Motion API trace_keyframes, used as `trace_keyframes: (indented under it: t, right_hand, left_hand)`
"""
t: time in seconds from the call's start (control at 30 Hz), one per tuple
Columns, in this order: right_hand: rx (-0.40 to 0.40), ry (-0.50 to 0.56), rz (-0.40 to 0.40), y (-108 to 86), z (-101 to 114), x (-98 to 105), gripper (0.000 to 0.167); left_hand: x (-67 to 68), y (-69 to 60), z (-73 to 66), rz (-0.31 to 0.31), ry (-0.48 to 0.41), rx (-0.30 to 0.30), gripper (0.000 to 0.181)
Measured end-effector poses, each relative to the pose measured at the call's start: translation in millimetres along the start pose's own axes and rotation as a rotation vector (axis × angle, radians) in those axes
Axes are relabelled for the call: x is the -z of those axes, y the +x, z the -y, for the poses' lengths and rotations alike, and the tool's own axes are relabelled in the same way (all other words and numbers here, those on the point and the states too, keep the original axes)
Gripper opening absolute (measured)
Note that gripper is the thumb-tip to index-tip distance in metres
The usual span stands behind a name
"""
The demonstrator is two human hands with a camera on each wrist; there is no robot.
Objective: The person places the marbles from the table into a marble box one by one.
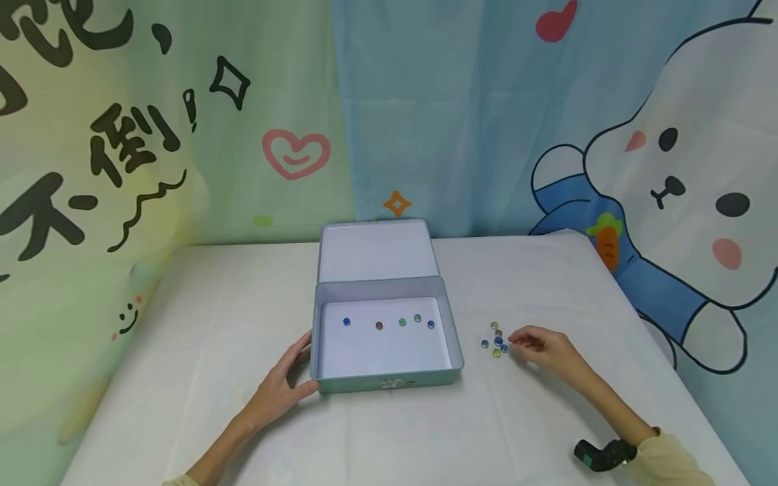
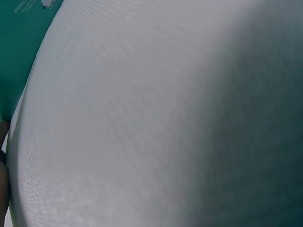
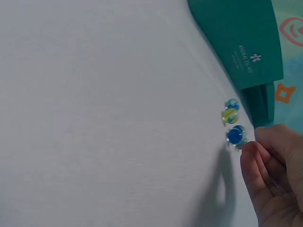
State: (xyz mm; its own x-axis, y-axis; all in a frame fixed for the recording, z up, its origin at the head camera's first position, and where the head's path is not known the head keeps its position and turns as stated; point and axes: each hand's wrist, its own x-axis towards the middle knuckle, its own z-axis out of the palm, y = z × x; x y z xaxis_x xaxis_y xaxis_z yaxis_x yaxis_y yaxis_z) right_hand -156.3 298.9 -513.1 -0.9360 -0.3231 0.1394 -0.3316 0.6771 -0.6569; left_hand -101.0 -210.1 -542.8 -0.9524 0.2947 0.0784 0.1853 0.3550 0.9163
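Note:
A shallow green tin box (image 1: pixel 389 383) stands on the table with its lid (image 1: pixel 377 253) laid back behind it. Inside are several glass marbles, among them a blue one (image 1: pixel 346 322), a reddish-brown one (image 1: pixel 379 325) and a green one (image 1: pixel 402 322). My left hand (image 1: pixel 276 393) rests against the box's left side, its thumb at the front left corner. To the right of the box, a loose cluster of blue, yellow and clear marbles (image 3: pixel 235 136) lies on the cloth. Close beside it is my right hand (image 1: pixel 550 354), fingertips near the marbles; no marble is plainly visible between them.
White cloth (image 1: pixel 425 439) covers the table. A printed curtain (image 1: pixel 413 121) hangs behind the table and along both sides. On the right wrist sits a black strapped device (image 1: pixel 604 454).

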Motion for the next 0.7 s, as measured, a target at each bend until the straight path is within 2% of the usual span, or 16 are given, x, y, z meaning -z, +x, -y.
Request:
trace_keyframes:
  t: [0.23,0.47,0.7]
  right_hand:
    - [-0.03,0.026,-0.008,-5.1,-4.7,-7.6,0.012]
    - [0.028,-0.002,-0.024,-5.6,-3.4,-11.9,0.014]
    - [0.052,-0.026,-0.032,-5.0,-2.9,-13.6,0.015]
  left_hand:
    - [-0.9,0.0,-1.9,-0.004,0.005,0.004,0.09]
    - [-0.2,0.0,-1.3,0.003,-0.002,0.003,0.089]
    - [-0.8,-0.3,-1.4,0.004,-0.007,0.005,0.09]
